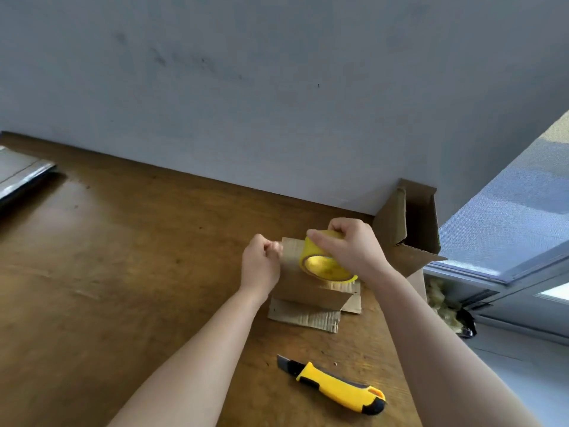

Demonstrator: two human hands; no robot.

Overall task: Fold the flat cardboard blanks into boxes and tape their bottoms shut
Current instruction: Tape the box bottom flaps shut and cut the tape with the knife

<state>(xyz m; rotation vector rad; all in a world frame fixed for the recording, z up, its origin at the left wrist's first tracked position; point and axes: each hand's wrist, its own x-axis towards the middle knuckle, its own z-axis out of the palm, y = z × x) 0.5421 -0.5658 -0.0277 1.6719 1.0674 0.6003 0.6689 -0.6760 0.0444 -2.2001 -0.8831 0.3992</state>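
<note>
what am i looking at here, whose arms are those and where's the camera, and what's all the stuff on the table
There is no machine here: these are a person's two bare arms, seen from one camera worn on their head, looking forward and down. The right hand grips a yellow tape roll on top of a small cardboard box standing on the wooden table. The left hand is curled at the box's far left corner; whether its fingers pinch the tape's end is too small to tell. Nearer the person lies a yellow and black utility knife. A bigger open cardboard box stands by the wall, and a silvery packet lies at the far left.
</note>
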